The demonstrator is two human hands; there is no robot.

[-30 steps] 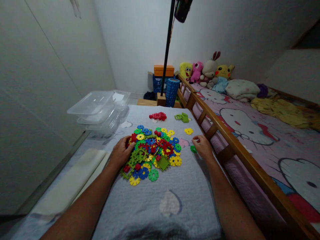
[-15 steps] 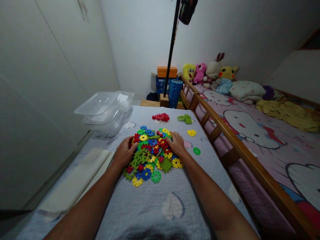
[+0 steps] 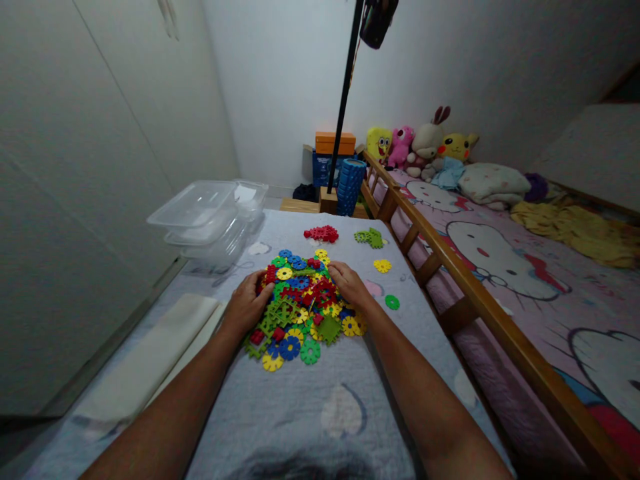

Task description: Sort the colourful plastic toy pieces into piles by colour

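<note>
A heap of flat plastic building pieces [image 3: 300,301], red, green, yellow and blue, lies on the cloth-covered table [image 3: 300,413]. My left hand [image 3: 249,299] cups the heap's left edge, thumb apart from the fingers and touching the pieces. Against the upper right side of the heap rests my right hand [image 3: 349,283], its fingers reaching in over the pieces; the fingertips are partly hidden. Beyond the heap lie a group of red pieces [image 3: 321,233] and a group of green pieces [image 3: 369,237]. A yellow disc [image 3: 383,266] and a green disc [image 3: 393,302] lie apart at right.
Stacked clear plastic containers [image 3: 205,220] stand at the table's back left. A folded cream cloth [image 3: 155,353] lies at left. The wooden bed rail [image 3: 450,283] runs along the right side. Behind the table rise a black pole [image 3: 343,100] and a blue foam roller [image 3: 351,187].
My right hand has drawn slightly left, its fingers closer together, and the pieces near it have shifted. My left hand stays nearly in place at the heap's edge.
</note>
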